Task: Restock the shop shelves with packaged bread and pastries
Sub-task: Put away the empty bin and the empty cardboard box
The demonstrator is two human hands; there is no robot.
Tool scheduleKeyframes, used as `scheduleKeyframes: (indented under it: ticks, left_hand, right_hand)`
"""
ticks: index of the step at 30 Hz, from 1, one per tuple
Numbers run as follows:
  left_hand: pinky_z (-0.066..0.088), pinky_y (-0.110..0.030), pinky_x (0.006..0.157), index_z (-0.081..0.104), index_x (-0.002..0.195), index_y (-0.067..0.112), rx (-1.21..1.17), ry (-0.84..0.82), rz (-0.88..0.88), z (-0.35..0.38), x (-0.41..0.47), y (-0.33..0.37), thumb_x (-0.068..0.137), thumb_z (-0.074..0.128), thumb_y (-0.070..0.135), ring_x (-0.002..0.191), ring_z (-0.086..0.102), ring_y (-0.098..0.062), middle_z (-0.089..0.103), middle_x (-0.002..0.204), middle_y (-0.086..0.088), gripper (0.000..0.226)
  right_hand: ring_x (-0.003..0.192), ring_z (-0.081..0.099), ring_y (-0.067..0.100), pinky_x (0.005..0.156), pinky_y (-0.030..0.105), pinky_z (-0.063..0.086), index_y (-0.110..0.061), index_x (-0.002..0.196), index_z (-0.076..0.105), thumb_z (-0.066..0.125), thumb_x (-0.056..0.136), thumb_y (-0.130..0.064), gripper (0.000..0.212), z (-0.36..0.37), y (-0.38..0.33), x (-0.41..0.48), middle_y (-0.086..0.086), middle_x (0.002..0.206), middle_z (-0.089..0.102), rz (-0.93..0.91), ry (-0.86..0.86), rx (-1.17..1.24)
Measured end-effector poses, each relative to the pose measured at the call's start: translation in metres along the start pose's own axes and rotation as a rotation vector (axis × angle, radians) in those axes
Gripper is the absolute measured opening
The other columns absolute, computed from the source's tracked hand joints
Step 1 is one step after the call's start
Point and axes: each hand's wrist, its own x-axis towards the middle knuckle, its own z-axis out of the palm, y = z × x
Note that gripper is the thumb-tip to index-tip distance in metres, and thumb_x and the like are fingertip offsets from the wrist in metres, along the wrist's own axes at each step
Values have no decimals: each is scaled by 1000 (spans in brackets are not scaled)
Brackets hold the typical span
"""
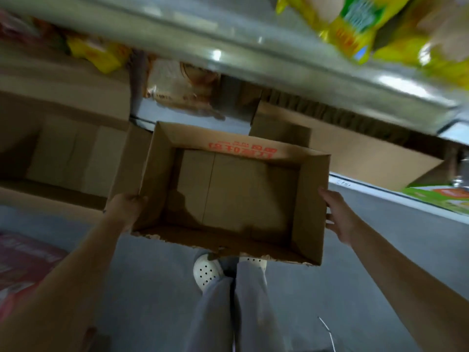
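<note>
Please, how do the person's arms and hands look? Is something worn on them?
No sleeves reach into the view, up to the edge of the picture. The left hand and the right hand wear no gloves. I see no watch, bracelet or ring, though the picture is somewhat blurred.

Yellow packets [355, 29], seemingly bread, lie on the shelf [228, 44].

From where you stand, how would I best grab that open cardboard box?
Take the cardboard box by its left and right walls, one hand from each side, as the left hand and right hand do. It is wide, open-topped and looks empty, so those upright walls give flat faces to squeeze. Avoid the near edge: it is torn and ragged.
</note>
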Motion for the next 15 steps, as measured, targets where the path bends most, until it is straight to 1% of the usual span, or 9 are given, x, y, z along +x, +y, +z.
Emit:
scheduleKeyframes:
  ticks: [2,4,6,7,9,11,13,15]
  left_hand:
    - [39,-38,87,57,130,-3,-13,12,32,-26,-44,10,100,56,20,108,54,-39,59,121,-22,38]
    - [41,-38,94,57,129,-2,-46,1,50,-54,-94,15,100,56,17,116,54,-41,59,126,-22,36]
    - [43,-48,103,58,128,0,-62,-5,43,-78,-131,11,99,57,17,115,56,-41,61,125,-22,34]
    - [43,-52,105,58,128,0,-69,-3,39,-89,-147,8,99,58,17,115,57,-41,61,123,-22,34]
    - [44,-53,104,61,125,0,-105,-19,43,-109,-175,1,98,58,15,113,58,-40,64,118,-20,31]
    - [47,-52,102,64,120,0,-125,-51,67,-126,-207,-1,98,58,13,108,62,-39,66,113,-20,26]
    - [49,-48,97,64,117,1,-146,-77,97,-136,-230,1,99,57,13,103,63,-37,67,111,-19,23]
    - [48,-43,91,63,119,4,-179,-91,121,-146,-252,4,100,56,13,101,61,-33,65,109,-16,22]
  right_hand:
    - [132,45,32,111,51,35,-24,143,37,50,94,-60,62,-18,-16,-44,5,147,46,-22,-7,15]
    - [128,46,28,106,45,37,-25,144,37,50,96,-56,59,-36,-31,-99,3,143,47,-42,-7,19]
    - [125,46,27,99,41,38,-27,143,38,50,97,-53,54,-50,-40,-142,1,137,48,-50,-31,42]
    - [123,48,27,97,40,39,-28,140,40,51,97,-52,51,-57,-42,-162,1,134,49,-52,-46,52]
    - [116,52,25,93,39,41,-31,133,44,51,98,-50,40,-71,-45,-201,0,128,52,-78,-59,81]
    - [111,54,23,91,38,41,-31,133,45,50,99,-47,38,-83,-44,-236,1,124,55,-126,-50,105]
    - [115,54,24,97,38,42,-31,135,46,50,99,-47,39,-89,-44,-256,1,124,57,-155,-40,116]
    - [118,56,26,103,41,42,-31,133,50,56,94,-53,46,-97,-39,-279,1,126,60,-202,-26,139]
